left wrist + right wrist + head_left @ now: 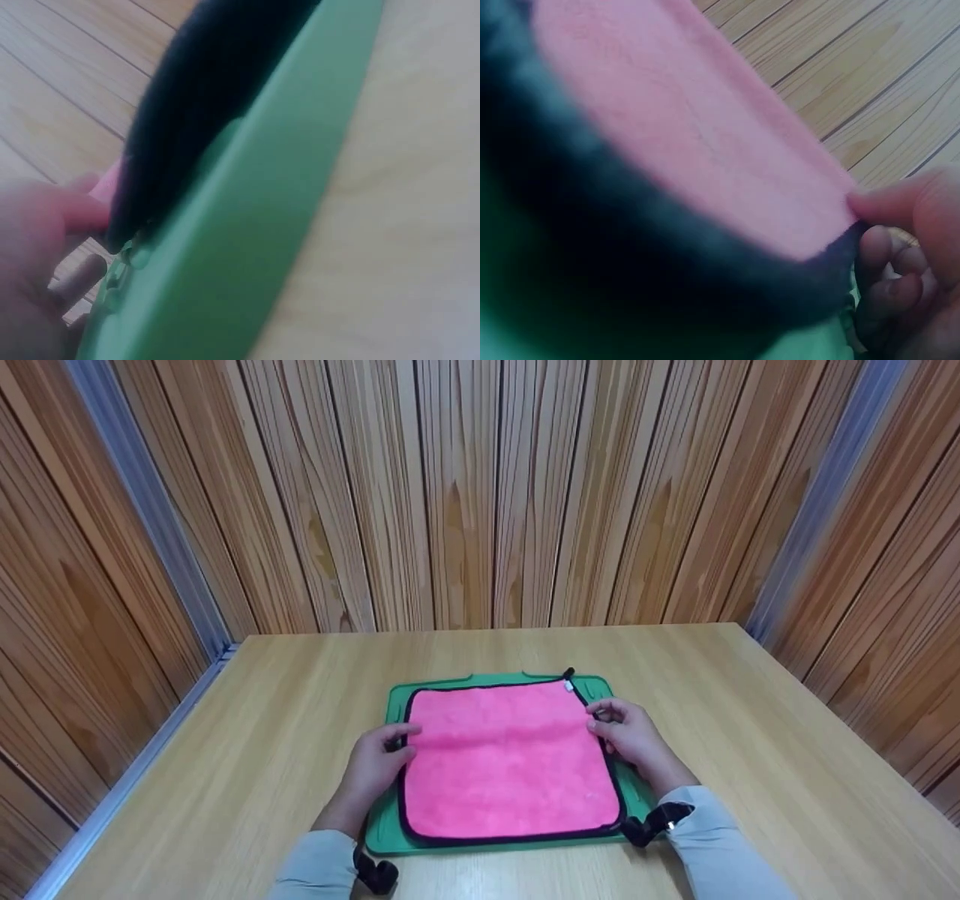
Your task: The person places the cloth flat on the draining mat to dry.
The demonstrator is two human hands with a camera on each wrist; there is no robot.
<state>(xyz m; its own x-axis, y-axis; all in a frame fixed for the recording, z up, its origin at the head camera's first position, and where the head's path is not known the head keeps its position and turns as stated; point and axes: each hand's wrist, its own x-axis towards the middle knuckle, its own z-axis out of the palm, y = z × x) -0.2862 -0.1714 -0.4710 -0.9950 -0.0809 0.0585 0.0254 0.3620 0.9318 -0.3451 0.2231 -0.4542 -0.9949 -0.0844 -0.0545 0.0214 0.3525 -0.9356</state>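
A pink cloth (510, 780) with a black border lies spread over a green plastic board (384, 817). It has a small white tag (568, 686) and a black loop (568, 673) at its far right corner. A low ridge crosses the cloth between the hands. My left hand (375, 761) pinches the left edge; in the left wrist view the thumb and fingers (79, 281) meet the black border (180, 112). At the opposite edge my right hand (630, 733) pinches the border, with thumb above and curled fingers below in the right wrist view.
The board lies on a light wooden table (225, 780). Wood-plank walls (465, 495) enclose the table at the back and both sides. A black wrist device (375, 874) sits by the left sleeve, another (656, 823) by the right.
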